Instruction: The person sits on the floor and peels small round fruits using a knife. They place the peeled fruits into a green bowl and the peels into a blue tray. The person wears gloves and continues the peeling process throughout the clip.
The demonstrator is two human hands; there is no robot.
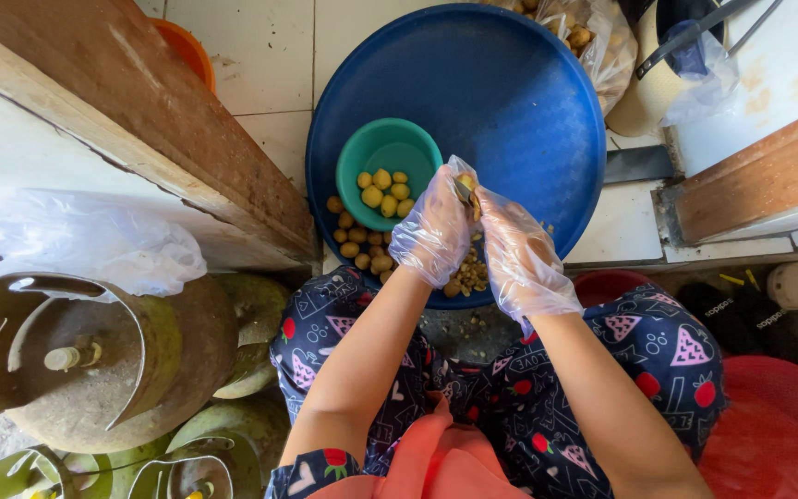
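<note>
Both my hands wear thin clear plastic gloves and meet over a big round blue tray (510,83) on the floor. My left hand (434,229) and my right hand (521,261) together hold a small yellowish round tuber (465,188), with a small blade seemingly between them. A teal bowl (390,150) on the tray holds several peeled yellow pieces (383,192). A heap of brownish unpeeled ones (358,242) lies beside it near my left hand. Peel scraps (469,275) lie under my hands.
A wooden plank (140,120) runs along the left. Green gas cylinders (94,360) stand at lower left, with a clear plastic bag (76,240) above. A plastic bag of more tubers (588,42) sits at the tray's far right. A red basin (778,434) is at lower right.
</note>
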